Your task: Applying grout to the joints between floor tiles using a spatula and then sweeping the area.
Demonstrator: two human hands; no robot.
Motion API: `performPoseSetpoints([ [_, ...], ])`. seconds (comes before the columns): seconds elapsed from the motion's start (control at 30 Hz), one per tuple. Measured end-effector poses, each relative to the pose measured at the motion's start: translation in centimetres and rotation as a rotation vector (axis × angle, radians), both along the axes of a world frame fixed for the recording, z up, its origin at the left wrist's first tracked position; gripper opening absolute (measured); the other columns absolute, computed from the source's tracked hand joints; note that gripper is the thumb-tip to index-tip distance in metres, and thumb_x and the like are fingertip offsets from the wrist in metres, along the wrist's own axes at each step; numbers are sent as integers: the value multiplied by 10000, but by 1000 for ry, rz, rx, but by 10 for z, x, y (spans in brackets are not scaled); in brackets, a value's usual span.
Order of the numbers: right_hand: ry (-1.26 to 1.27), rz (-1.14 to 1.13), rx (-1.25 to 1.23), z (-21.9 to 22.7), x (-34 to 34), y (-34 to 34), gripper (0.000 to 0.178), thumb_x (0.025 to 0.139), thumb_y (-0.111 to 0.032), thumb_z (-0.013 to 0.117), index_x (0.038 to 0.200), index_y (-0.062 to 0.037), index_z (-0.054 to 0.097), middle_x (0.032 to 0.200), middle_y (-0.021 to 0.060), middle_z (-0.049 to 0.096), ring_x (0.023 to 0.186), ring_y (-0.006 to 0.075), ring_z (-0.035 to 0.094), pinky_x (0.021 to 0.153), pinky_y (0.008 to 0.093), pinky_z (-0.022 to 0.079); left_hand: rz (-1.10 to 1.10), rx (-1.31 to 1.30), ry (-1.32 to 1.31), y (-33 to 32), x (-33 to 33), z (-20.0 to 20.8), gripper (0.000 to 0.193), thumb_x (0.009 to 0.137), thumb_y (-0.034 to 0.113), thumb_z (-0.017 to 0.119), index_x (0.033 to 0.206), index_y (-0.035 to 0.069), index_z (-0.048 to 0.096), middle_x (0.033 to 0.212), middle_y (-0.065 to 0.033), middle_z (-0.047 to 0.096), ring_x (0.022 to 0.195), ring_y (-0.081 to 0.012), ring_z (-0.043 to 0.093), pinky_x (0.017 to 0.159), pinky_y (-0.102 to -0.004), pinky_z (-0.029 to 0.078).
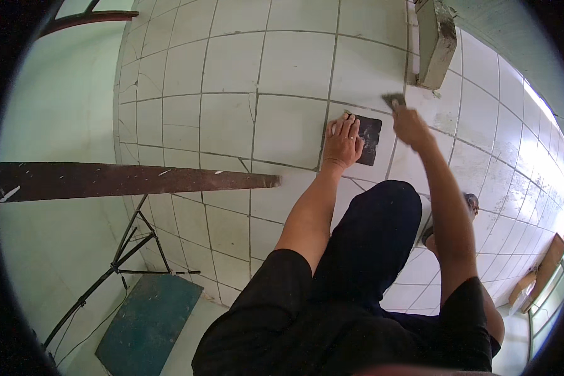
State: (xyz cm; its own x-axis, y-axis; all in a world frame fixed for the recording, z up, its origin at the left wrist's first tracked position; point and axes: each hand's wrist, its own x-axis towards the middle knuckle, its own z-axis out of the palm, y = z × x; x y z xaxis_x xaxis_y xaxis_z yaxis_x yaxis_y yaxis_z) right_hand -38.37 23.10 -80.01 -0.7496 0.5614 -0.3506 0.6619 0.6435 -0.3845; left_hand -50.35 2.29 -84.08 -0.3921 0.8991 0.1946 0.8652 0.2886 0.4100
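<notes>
My left hand (343, 141) lies flat on a dark rectangular board (368, 139) that rests on the white tiled floor (225, 125). The fingers spread over its left part. My right hand (410, 124) is just to the right of the board and grips a small dark scraper (394, 99), whose blade points up and away from me above a tile joint. My bent knee in dark trousers (377, 238) is below both hands.
A grey concrete block (435, 39) stands at the top right. A brown wooden beam (125, 180) crosses from the left. A black folding stand (128, 250) and a teal board (147, 323) sit at lower left. Wooden pieces (542, 272) lie at the right edge.
</notes>
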Motion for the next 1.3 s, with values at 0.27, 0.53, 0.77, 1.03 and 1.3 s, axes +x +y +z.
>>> performPoseSetpoints([
  [0.27, -62, -112, -123, 41, -18, 12, 359, 957, -183, 530, 1248, 17, 588, 985, 291, 683, 939, 454, 678, 833, 545, 545, -10, 14, -2, 11, 7, 0, 437, 866, 222, 582, 1267, 51, 608, 1330, -125, 574, 1325, -297, 485, 1113, -529, 314],
  [0.53, -49, -21, -250, 69, -32, 3, 625, 846, -125, 559, 1423, 61, 408, 944, 319, 684, 703, 399, 706, 608, 497, 555, 12, 72, 31, 8, 5, -2, 437, 874, 235, 576, 1268, 50, 617, 1336, -119, 588, 1321, -292, 491, 1117, -529, 307],
  [0.77, -256, 169, 29, 102, -16, -42, 405, 880, -121, 507, 1263, 3, 545, 1021, 294, 696, 1017, 469, 668, 935, 539, 513, 57, 160, -13, -6, -2, -3, 416, 897, 305, 604, 1226, 54, 648, 1310, -111, 598, 1315, -274, 497, 1119, -519, 279],
  [1.03, -206, 300, 62, 103, -117, -79, 263, 846, -125, 610, 1075, -13, 672, 958, 216, 733, 944, 386, 715, 866, 497, 563, 413, 101, 55, -39, -47, -7, 395, 952, 337, 605, 1237, 66, 646, 1392, -114, 536, 1327, -287, 480, 1105, -540, 305],
  [1.3, -86, 485, 147, 77, -231, -113, 152, 877, -136, 607, 880, -80, 748, 956, 155, 750, 907, 301, 740, 777, 408, 595, 375, -17, 18, -44, -52, -6, 478, 883, 321, 626, 1233, -1, 577, 1355, -194, 511, 1384, -359, 401, 1156, -567, 283],
])
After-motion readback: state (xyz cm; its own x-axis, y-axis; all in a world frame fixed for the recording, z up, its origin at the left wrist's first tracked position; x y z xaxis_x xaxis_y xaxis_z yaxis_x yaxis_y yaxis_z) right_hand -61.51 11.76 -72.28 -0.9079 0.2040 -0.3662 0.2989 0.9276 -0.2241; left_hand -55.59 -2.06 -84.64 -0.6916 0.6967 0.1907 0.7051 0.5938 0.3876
